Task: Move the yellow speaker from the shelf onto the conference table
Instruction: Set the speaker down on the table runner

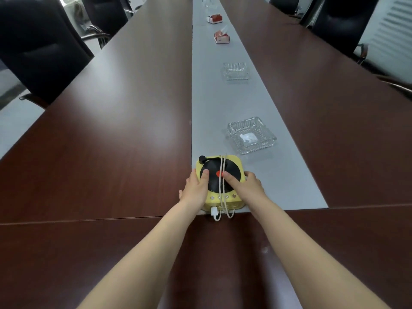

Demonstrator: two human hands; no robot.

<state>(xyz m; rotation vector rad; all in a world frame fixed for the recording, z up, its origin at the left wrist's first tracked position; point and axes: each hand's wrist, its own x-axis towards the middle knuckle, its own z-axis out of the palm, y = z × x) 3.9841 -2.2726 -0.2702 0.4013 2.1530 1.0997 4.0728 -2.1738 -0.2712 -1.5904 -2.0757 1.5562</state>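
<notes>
Nothing in the frame is showing up sharply enough to be read: no word, number, brand or sign. The nearer red-and-white pack (221,37) and the farther red-and-white pack (214,19), lying on the grey strip (207,108) in the upper middle of the frame, are blurring out, so any print on them cannot be told. The yellow speaker (214,181), at lower centre, is showing a red round label on its black disc and a row of small controls along its near edge; any marks there are too small to make out.
</notes>
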